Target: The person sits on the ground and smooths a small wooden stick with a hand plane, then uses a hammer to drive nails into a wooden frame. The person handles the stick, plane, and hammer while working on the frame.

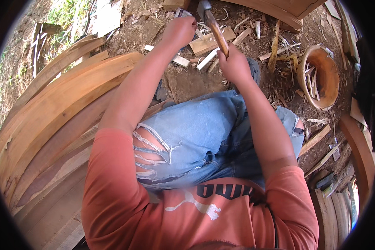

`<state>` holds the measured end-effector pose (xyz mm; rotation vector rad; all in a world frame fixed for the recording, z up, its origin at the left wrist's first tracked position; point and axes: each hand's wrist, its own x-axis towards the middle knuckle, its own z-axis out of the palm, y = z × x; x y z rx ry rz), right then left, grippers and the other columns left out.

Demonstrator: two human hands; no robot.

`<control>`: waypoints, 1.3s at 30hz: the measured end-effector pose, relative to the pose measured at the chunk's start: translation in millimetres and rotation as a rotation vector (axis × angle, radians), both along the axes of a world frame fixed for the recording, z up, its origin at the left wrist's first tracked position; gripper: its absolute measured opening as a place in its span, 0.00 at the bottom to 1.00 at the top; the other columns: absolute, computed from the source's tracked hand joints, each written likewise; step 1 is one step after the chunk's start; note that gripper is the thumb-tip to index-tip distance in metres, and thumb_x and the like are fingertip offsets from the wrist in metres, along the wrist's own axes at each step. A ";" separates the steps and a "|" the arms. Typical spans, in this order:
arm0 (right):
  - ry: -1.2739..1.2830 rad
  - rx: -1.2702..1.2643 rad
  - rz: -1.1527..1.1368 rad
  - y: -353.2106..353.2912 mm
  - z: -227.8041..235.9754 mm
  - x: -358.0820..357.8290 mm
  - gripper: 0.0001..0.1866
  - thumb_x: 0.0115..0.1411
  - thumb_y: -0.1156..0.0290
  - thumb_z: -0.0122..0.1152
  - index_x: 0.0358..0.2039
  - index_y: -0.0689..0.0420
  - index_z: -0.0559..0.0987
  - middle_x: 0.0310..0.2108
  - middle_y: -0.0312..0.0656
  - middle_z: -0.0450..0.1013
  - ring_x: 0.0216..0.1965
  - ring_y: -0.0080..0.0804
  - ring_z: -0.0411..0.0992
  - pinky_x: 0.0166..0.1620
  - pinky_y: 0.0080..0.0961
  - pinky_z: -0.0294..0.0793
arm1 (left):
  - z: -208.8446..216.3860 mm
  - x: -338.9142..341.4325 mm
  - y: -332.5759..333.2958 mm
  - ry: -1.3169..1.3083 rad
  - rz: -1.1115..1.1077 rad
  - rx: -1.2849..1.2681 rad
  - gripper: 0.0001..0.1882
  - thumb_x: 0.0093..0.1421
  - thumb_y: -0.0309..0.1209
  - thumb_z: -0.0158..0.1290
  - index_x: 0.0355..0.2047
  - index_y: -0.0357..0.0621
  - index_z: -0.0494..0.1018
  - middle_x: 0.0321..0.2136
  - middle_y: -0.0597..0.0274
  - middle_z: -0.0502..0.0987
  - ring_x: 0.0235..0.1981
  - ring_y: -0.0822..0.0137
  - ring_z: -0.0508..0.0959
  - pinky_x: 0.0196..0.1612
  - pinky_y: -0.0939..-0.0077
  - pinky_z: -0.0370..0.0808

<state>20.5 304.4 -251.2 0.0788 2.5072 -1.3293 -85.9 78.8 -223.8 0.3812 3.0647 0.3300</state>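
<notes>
My right hand [236,66] is wrapped round the wooden handle of a hammer [216,30], whose metal head points away from me at the top of the view. Left of the hammer head, my left hand [180,32] is closed near a wooden block [176,4]. Whatever it may hold is hidden or too small to make out. A short flat piece of wood [212,41] lies on the ground between my hands, under the hammer handle, among offcuts and shavings.
Long curved planks [66,93] are stacked on my left. A large wooden panel piece [275,9] stands at the far right. On the right sits a round wooden container [329,75] with thin sticks inside. More curved timber [359,154] leans at the right edge.
</notes>
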 end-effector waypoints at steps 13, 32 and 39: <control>0.085 -0.073 -0.003 -12.4 -13.2 7.7 0.19 0.72 0.58 0.62 0.50 0.63 0.78 0.38 0.64 0.82 0.43 0.67 0.82 0.48 0.57 0.79 | 1.1 -0.5 4.3 -0.060 0.049 0.000 0.07 0.69 0.34 0.60 0.42 0.48 0.84 0.35 0.48 0.87 0.41 0.44 0.88 0.46 0.47 0.84; -0.131 -0.033 0.010 -6.7 -34.6 -3.5 0.22 0.71 0.56 0.61 0.53 0.63 0.79 0.44 0.62 0.83 0.50 0.64 0.81 0.55 0.55 0.79 | 5.1 2.9 -14.8 -0.102 0.099 0.041 0.10 0.68 0.36 0.63 0.46 0.47 0.84 0.37 0.48 0.87 0.41 0.44 0.86 0.46 0.51 0.82; -0.182 0.016 0.082 -7.2 -77.6 3.2 0.23 0.71 0.55 0.61 0.53 0.64 0.80 0.48 0.61 0.83 0.52 0.62 0.81 0.57 0.54 0.79 | 15.9 7.8 -9.6 -0.163 0.069 0.026 0.10 0.68 0.35 0.64 0.48 0.48 0.84 0.40 0.49 0.88 0.43 0.48 0.87 0.48 0.54 0.83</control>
